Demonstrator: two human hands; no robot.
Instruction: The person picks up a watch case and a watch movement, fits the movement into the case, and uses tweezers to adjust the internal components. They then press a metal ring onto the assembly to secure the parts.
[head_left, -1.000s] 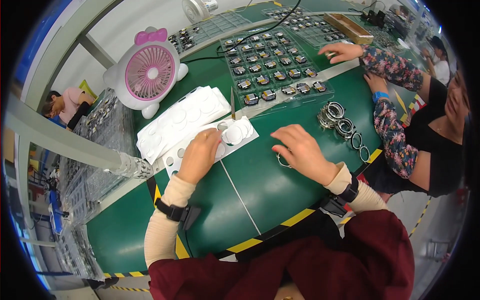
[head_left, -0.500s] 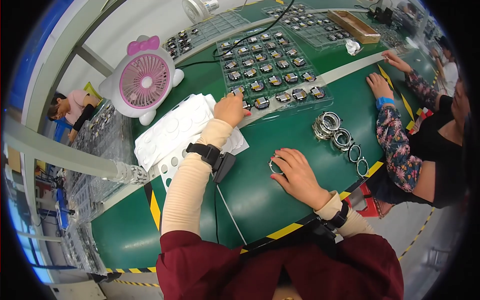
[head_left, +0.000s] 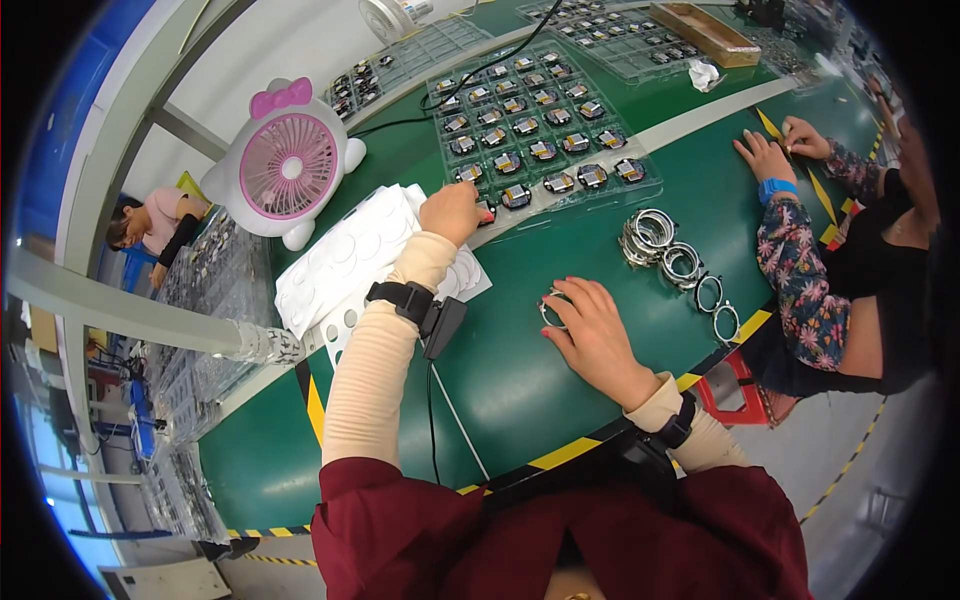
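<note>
Reaching, probably; left hand point(head_left: 452, 213) at seven o'clock on the tray point(head_left: 647, 190) (its grip I can't tell); right hand point(head_left: 598, 345) grasping a ring point(head_left: 543, 309); lifting wants care.

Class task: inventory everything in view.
Fans: two, white, one pink-trimmed, left and top
Bench: one, green, centre
Sheets: several, white, centre-left
Trays: several, clear, top and left
Round parts: many, dark, in trays
Rings: several, silver, centre-right
Crumpled paper: one, white, upper right
Box: one, brown, upper right
Stool: one, red, lower right
Pink-topped person: one, left
Floral-sleeved person: one, right
Left hand: one, bare, at nearest tray
Right hand: one, bare, at single ring
</note>
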